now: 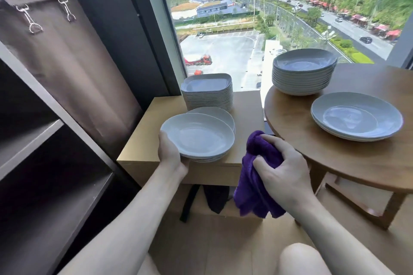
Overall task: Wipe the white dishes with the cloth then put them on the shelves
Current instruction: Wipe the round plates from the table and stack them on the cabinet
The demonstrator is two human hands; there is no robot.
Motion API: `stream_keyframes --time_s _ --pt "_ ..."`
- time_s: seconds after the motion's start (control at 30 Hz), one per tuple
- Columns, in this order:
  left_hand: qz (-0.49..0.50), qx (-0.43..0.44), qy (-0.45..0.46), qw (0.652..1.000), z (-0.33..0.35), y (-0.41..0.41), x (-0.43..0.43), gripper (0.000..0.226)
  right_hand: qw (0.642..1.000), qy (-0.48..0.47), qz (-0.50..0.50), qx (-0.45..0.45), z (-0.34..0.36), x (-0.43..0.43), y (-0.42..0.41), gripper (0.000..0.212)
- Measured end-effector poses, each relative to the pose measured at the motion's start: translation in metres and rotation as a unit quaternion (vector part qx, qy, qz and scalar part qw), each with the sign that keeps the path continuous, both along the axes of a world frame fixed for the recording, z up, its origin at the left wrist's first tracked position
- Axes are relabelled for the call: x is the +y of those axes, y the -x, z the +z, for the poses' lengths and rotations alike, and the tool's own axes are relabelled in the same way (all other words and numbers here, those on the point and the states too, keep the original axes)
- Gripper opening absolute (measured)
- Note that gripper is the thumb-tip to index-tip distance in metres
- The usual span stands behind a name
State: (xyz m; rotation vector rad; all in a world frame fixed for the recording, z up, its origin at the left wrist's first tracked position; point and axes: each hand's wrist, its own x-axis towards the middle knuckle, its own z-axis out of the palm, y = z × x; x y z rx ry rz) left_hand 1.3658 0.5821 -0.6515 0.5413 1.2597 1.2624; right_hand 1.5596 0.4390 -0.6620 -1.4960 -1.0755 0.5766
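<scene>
My left hand (pixel 171 154) grips the near left rim of the top white dish (pixel 197 135) on a short pile at the front of the low wooden cabinet (pixel 143 140). My right hand (pixel 283 169) holds a bunched purple cloth (pixel 257 187) just right of that dish, the cloth hanging down past the cabinet's front edge. Behind the pile lies another white dish (pixel 220 114) and a tall stack of square white plates (pixel 206 91). The round wooden table (pixel 368 158) on the right carries a tall stack of round dishes (pixel 305 71) and a short pile of wide dishes (pixel 356 116).
Dark shelves (pixel 44 163) stand at the left, their boards bare. A brown curtain (pixel 67 62) hangs between the shelves and the window. A dark cloth (pixel 215 198) hangs under the cabinet. My knee (pixel 299 259) shows at the bottom.
</scene>
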Motion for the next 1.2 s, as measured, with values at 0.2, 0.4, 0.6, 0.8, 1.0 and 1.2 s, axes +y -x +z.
stream_keyframes --time_s 0.2,0.4,0.6,0.8,1.0,1.2 --pt "0.006 0.003 0.02 1.0 -0.004 -0.018 0.034 0.046 0.999 -0.021 0.026 -0.027 0.005 -0.004 0.003 0.039" --pt "-0.011 0.084 0.012 0.996 -0.011 -0.018 0.055 0.034 0.999 -0.023 0.011 -0.031 0.007 -0.001 -0.004 0.04" --pt "-0.019 0.294 -0.033 0.955 -0.021 -0.005 0.07 0.057 0.999 -0.017 0.004 -0.04 0.003 0.002 -0.008 0.042" --pt "-0.022 0.345 -0.016 0.938 -0.042 0.004 0.07 0.059 0.997 -0.003 0.005 -0.078 -0.001 0.005 -0.011 0.043" --pt "-0.035 0.344 -0.014 0.938 -0.056 -0.002 0.066 0.066 0.994 0.016 0.008 -0.106 -0.002 0.003 -0.013 0.043" --pt "-0.071 0.403 0.016 0.912 -0.058 -0.003 0.066 0.074 0.992 0.033 0.013 -0.12 -0.003 0.004 -0.017 0.046"
